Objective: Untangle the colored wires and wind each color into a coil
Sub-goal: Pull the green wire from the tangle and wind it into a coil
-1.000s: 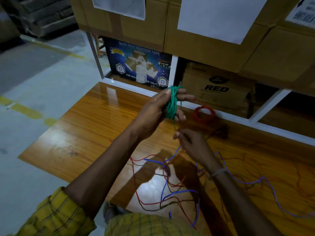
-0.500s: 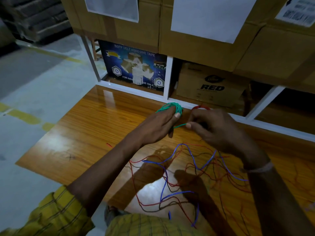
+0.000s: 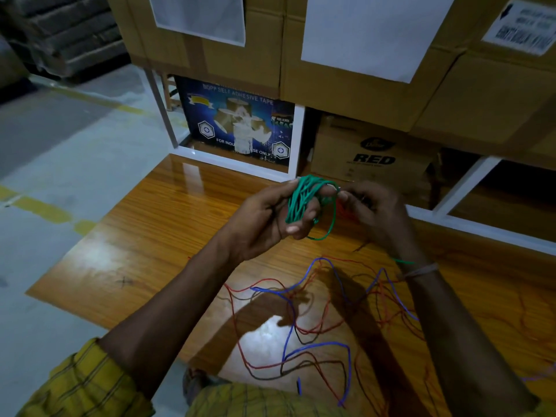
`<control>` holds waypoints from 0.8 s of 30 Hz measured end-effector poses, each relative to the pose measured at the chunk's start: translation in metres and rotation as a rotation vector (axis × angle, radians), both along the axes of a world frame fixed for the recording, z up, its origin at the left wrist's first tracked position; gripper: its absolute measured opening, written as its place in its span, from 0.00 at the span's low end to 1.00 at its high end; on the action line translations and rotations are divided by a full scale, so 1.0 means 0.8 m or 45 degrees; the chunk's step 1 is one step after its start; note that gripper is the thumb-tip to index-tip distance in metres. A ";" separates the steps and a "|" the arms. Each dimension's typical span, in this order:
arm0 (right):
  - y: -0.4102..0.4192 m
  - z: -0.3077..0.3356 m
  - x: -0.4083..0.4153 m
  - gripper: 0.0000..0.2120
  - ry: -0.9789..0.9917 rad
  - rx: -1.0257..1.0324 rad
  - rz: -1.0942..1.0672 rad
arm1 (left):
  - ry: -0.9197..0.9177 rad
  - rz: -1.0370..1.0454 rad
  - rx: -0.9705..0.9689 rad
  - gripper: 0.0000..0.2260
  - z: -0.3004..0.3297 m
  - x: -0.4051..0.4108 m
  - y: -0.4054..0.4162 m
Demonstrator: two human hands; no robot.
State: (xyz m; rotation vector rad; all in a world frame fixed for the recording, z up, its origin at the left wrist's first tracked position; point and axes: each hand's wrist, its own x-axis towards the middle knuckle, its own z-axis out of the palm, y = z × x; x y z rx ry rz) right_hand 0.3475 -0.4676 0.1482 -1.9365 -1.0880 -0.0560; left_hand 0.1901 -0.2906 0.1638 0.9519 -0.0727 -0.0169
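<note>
1. My left hand (image 3: 264,216) is raised above the glossy orange-brown wooden tabletop (image 3: 144,236), with a thick bundle of green plastic-coated wire (image 3: 301,200) wound round its fingers; the fingers curl in on the loops and grip them.
2. My right hand (image 3: 373,209) sits just beside the left, its fingertips bunched together at the top of the green coil, pinching the wire where it leaves the winding.
3. One loose green loop hangs down from the coil between my two hands, and a short green stretch shows near my right wrist, beside a thin pale wristband (image 3: 421,270).
4. Below my forearms the loose tangle of thin blue, red and dark wires (image 3: 301,326) lies spread on the tabletop, the strands crossing each other, well apart from the green coil.
5. A little red shows just behind my right hand; I cannot tell what it is.
6. At the far edge of the table stands a white metal shelf frame (image 3: 296,139), holding a dark blue printed box of adhesive tape (image 3: 237,121) and a brown cardboard carton marked RED (image 3: 373,158).
7. My yellow checked sleeve (image 3: 81,383) shows at the lower left.
</note>
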 end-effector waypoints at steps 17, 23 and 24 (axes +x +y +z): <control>0.005 0.033 -0.093 0.12 -0.300 -0.440 0.201 | 0.084 0.507 1.406 0.16 -0.032 0.008 0.004; -0.001 0.037 -0.050 0.06 -0.253 -0.019 0.085 | 0.133 0.215 1.322 0.12 -0.025 0.002 0.012; -0.002 0.035 -0.052 0.05 -0.223 0.030 0.073 | 0.163 0.238 1.338 0.12 -0.027 0.003 0.016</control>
